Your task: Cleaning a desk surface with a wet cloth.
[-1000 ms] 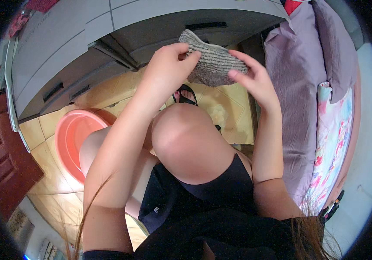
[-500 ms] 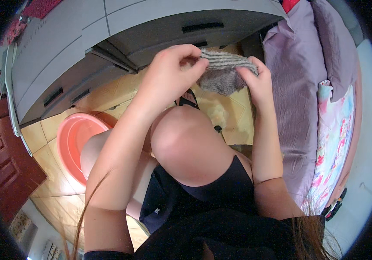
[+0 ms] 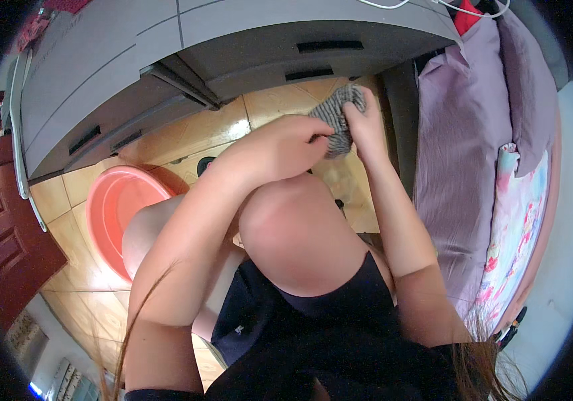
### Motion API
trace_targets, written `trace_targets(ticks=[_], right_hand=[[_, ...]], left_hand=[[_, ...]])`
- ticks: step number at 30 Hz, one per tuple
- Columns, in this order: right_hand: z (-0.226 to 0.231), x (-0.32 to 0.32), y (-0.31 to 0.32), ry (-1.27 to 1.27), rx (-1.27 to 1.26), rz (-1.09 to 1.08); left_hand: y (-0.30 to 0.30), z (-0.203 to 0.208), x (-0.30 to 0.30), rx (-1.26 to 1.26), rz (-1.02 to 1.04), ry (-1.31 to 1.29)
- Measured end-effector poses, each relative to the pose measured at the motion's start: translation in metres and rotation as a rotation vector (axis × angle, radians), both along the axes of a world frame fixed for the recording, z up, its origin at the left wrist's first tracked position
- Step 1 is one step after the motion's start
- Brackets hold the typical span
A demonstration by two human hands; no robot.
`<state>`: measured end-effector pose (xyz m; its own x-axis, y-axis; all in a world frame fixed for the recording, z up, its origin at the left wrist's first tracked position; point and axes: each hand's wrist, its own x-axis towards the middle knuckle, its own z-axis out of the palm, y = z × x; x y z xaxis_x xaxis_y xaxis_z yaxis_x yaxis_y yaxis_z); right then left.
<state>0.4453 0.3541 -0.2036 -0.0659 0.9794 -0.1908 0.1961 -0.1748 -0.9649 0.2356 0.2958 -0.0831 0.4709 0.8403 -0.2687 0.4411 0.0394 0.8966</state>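
A grey striped knit sock hangs bunched beyond my bent knee, over the tiled floor. My right hand grips its upper right side, with the thumb laid across the fabric. From the left, the fingertips of my left hand pinch the lower left edge. Both hands are closed on the knit. Part of the sock is covered by my fingers, and its opening cannot be made out.
A pink basin stands on the floor to my left. Grey drawers span the far side. On the right lies a bed with mauve bedding and a floral cloth. A dark red door is at far left.
The sock, stretched flat between both hands before, is now bunched and turned more upright. My left hand has moved down and right; my right hand has shifted left.
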Motion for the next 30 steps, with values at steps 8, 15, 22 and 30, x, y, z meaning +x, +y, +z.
trace_targets(ticks=[8,15,22,30], right_hand=[[-0.044,-0.043,0.043,-0.953,0.134,0.509],[-0.067,-0.055,0.027,-1.130,0.261,0.478],[-0.057,-0.049,0.009,-1.088,0.132,0.535],[-0.029,-0.015,0.002,-0.592,0.319,0.070]], left_hand=[[0.001,-0.009,-0.062,-0.287,-0.210,0.967],[0.013,0.003,-0.104,-0.186,0.092,0.940],[0.019,-0.012,-0.086,-0.402,-0.017,1.057],[0.012,-0.068,-0.075,-0.357,0.000,1.119]])
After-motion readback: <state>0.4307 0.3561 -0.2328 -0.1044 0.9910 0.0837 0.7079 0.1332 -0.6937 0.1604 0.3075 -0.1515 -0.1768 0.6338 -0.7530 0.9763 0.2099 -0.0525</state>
